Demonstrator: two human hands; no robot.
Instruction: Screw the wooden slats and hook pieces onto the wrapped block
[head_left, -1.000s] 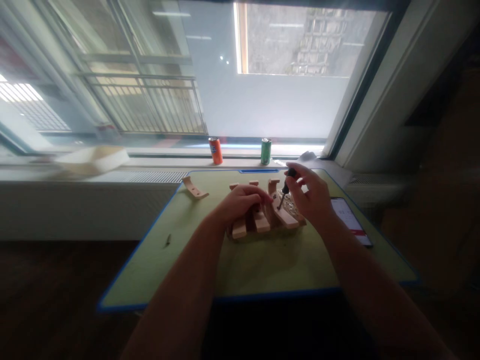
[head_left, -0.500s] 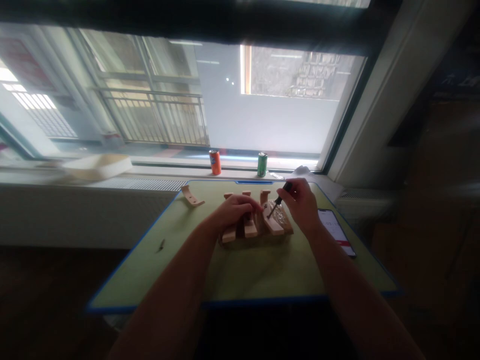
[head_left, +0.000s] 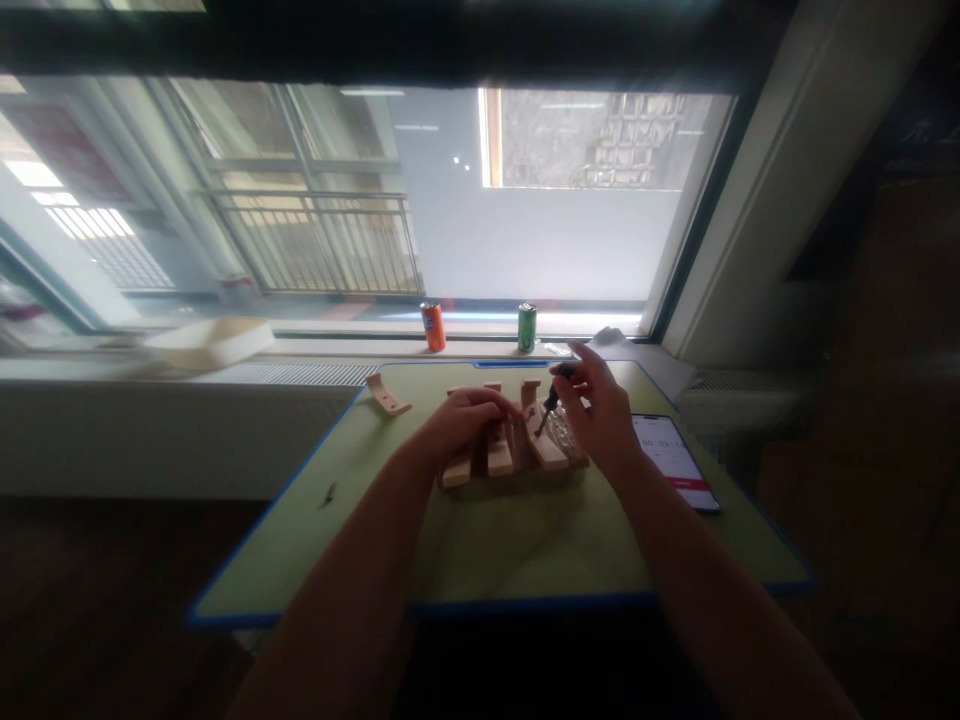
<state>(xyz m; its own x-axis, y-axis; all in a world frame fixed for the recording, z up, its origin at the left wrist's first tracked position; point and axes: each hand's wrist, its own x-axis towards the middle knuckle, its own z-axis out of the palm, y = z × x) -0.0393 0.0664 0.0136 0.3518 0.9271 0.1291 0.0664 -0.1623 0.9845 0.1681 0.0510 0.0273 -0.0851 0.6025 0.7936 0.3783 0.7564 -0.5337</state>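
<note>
A wooden rack (head_left: 501, 456) with several curved wooden hooks lies on the green table. My left hand (head_left: 472, 418) is closed over its left and middle hooks, fingertips reaching toward the right hook (head_left: 549, 452). In my right hand (head_left: 600, 410) is a screwdriver (head_left: 552, 396) with a dark handle, tilted, its tip down at a hole in the right hook. The thumb and fingers pinch the handle while the index finger is lifted. Whether a screw sits under the tip is too small to tell. Beside the right hook lies a crinkled clear plastic bag (head_left: 562, 428).
A loose curved wooden hook (head_left: 387, 396) lies at the table's back left, and a small dark piece (head_left: 328, 494) nearer the left edge. A phone (head_left: 675, 464) showing a timer lies at the right. An orange can (head_left: 433, 328) and a green can (head_left: 527, 328) stand on the windowsill.
My right fingers have shifted on the screwdriver handle, with the index finger now raised. The left hand stays on the rack. The view has tilted slightly.
</note>
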